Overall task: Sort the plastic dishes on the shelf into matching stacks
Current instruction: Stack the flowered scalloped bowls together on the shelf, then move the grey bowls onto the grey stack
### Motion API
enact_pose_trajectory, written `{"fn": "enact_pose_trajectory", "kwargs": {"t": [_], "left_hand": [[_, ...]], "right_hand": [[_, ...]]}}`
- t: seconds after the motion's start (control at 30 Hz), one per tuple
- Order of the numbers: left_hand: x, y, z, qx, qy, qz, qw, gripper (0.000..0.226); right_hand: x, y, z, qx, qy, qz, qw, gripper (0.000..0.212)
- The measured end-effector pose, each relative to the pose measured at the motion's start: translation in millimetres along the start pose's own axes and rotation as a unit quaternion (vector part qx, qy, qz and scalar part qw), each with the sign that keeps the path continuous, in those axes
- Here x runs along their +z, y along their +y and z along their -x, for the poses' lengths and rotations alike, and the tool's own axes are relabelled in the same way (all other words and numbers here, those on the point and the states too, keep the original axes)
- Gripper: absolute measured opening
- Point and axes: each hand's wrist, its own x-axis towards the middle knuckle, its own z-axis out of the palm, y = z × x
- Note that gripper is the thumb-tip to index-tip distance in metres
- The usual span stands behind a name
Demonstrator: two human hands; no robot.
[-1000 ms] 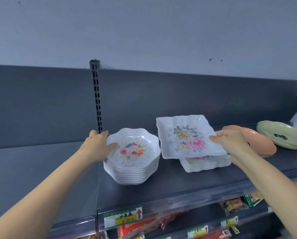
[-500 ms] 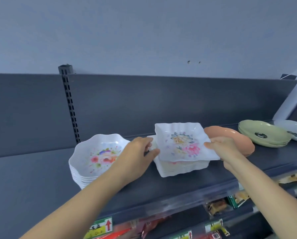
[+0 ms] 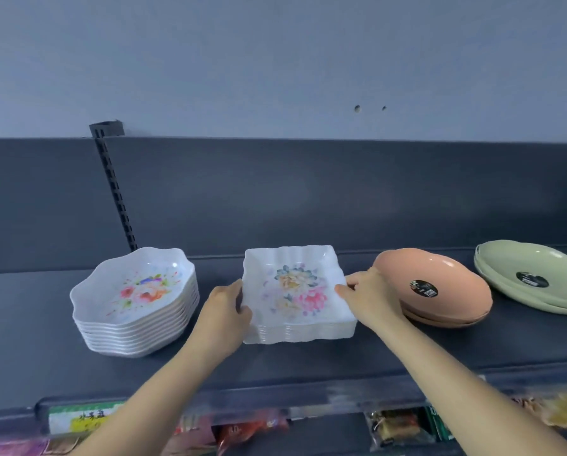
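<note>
Dark grey shelf [image 3: 28, 366], pale wall behind. Your left hand [image 3: 224, 312] and right hand [image 3: 371, 299] grasp opposite sides of the square floral stack [image 3: 298, 301] (level, sides square to shelf edge), between scalloped stack [image 3: 137, 301] and orange dishes [image 3: 440, 287].

- Square floral dishes [image 3: 297, 292]: white, fluted rims, nested stack, level, between my left hand [image 3: 224, 312] and right hand [image 3: 371, 296], gripped at both side edges.
- Scalloped floral bowls [image 3: 137, 297]: tall nested stack, left of my grip.
- Peach oval dishes [image 3: 440, 284]: right of my grip.
- Green oval dishes [image 3: 532, 278]: farthest right.
</note>
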Motion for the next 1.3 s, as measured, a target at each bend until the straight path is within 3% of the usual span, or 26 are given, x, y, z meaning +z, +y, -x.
{"fn": "enact_pose_trajectory", "kwargs": {"t": [0.07, 0.3, 0.4, 0.5, 0.6, 0.77, 0.93, 1.3], "left_hand": [[0, 5, 5, 0.001, 0.011, -0.025, 1.000, 0.018], [-8, 14, 18, -0.018, 0.029, -0.068, 0.997, 0.011], [-25, 16, 27, 0.014, 0.066, -0.094, 0.993, 0.016], [-53, 13, 36, 0.047, 0.100, -0.117, 0.987, 0.033], [-91, -1, 49, 0.046, 0.099, -0.131, 0.985, 0.032], [-177, -67, 75, -0.002, 0.141, -0.219, 0.965, 0.035], [-276, -168, 119, -0.121, 0.149, -0.304, 0.933, 0.034], [-426, -289, 189, -0.238, 0.243, -0.357, 0.870, 0.046]], "right_hand": [[2, 5, -1, -0.025, -0.016, 0.045, 0.999, 0.046], [-4, 11, -12, -0.056, -0.037, 0.035, 0.997, 0.044], [-10, -1, -16, -0.057, -0.013, 0.036, 0.998, 0.031], [-13, -30, -12, -0.129, -0.007, 0.020, 0.991, 0.009], [-7, -69, -4, -0.181, -0.006, 0.014, 0.983, 0.036], [18, -148, 23, -0.321, 0.002, 0.085, 0.943, 0.036], [62, -248, 52, -0.427, -0.048, 0.136, 0.893, 0.037], [210, -429, 112, -0.426, -0.204, 0.145, 0.870, 0.044]]}}
